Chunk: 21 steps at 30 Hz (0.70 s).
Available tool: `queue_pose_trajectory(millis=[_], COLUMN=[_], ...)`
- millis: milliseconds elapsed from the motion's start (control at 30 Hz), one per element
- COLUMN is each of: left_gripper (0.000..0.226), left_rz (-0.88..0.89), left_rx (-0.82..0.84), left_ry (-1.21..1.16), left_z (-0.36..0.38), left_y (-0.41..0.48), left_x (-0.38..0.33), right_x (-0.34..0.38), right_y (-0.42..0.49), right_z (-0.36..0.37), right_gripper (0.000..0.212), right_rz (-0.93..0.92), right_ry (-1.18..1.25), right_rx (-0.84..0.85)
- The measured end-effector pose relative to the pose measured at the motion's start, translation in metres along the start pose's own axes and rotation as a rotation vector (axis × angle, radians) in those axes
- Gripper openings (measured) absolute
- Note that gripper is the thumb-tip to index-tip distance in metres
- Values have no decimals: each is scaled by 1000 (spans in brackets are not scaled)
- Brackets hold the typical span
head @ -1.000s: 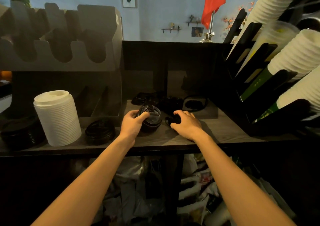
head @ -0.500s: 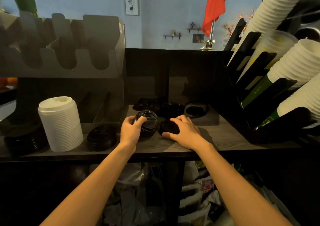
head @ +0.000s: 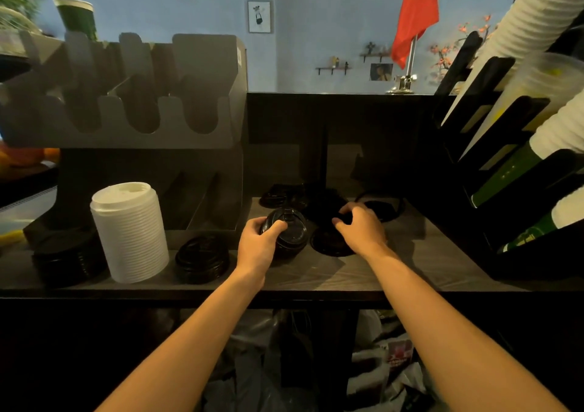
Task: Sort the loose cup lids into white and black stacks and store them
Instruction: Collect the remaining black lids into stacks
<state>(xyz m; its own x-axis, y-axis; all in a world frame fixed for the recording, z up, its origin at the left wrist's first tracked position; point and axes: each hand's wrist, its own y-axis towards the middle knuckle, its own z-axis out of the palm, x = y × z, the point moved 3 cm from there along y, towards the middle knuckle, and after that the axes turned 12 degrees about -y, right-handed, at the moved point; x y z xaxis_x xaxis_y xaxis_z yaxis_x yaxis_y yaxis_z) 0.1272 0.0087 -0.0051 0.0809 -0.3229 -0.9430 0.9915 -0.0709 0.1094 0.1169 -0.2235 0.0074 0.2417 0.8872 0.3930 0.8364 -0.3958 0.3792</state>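
The person is standing at a dark wood-grain table (head: 417, 269) with both bare forearms reaching forward. The left hand (head: 257, 244) is gripping a short stack of black lids (head: 289, 233), with the thumb and fingers curling round its left side; the stack is tilting slightly and sitting near the middle of the table. The right hand (head: 363, 230) is hovering just beside it, fingers bent down into a dark cluster of loose black lids (head: 325, 212). The shadow is hiding the fingertips, so it is not possible to tell whether they are pinching a lid or only touching one. A single black lid (head: 328, 244) is lying flat under that wrist.

Further back, more loose lids (head: 281, 195) are lying against the dark rear panel. On the left, a tall white lid stack (head: 131, 231) is standing upright, with a low black stack (head: 202, 258) just to its right and a wider black pile (head: 68, 260) to its left. A grey slotted organiser (head: 126, 95) is sitting above them. On the right, a black rack (head: 512, 196) is holding slanted columns of paper cups (head: 562, 127). A red flag (head: 417, 10) is hanging behind the table.
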Motion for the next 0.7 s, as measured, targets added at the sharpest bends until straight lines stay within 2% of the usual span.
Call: queue_pose_trajectory(millis=[200, 333, 567, 700], left_gripper=[37, 34, 41, 44], left_rz=[17, 13, 8, 22], left_rx=[19, 15, 6, 21], left_ry=[0, -7, -8, 16], left_z=[2, 0, -3, -2], left_y=[0, -2, 0, -2], left_x=[0, 1, 3, 2], right_x=[-6, 2, -4, -3], right_y=[-7, -17, -19, -22], right_z=[-5, -7, -6, -6], right_gripper=[32, 37, 55, 57], right_rz=[49, 65, 198, 180], right_ry=[339, 567, 733, 648], right_rx=[5, 78, 127, 106])
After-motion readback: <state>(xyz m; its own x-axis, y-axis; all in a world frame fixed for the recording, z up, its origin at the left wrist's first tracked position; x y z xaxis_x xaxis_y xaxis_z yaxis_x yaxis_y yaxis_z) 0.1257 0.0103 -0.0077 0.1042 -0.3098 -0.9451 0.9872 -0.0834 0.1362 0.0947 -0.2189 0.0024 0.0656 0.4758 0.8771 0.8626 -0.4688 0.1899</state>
